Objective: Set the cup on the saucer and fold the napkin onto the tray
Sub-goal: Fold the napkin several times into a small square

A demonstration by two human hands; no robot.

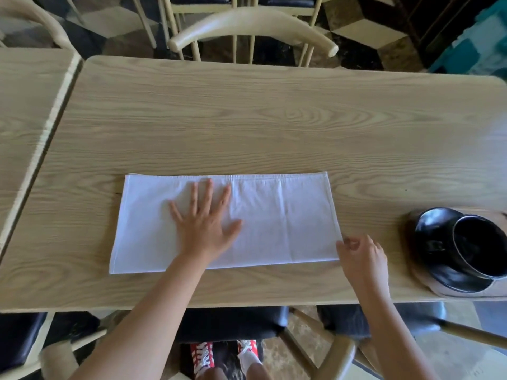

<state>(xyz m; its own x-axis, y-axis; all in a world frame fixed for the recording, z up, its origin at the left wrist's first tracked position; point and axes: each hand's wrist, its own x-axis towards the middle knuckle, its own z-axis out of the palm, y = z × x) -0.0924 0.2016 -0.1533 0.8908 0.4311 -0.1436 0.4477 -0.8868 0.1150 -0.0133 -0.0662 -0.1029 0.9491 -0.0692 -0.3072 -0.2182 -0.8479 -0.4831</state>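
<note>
Red sneakers (223, 352) are peeking out under the table (274, 119), closest of all. Up on the wood, the right hand (360, 257) is sitting at the right near corner of the white napkin (274, 220), fingers curled, maybe pinching the edge, but I cannot tell for sure. The left hand (204, 223) is lying flat with fingers spread, pressing the napkin down. The napkin is lying in a long strip, not on the tray (450, 287) yet. To fold it well, the flat hand should be holding the cloth steady while the other is lifting the right end over to meet the left end, edges matching. Off to the right, the black cup (480, 248) is already sitting on the black saucer (436, 231), on the wooden tray. Farthest away, a pale chair (252, 26) is standing.
</note>
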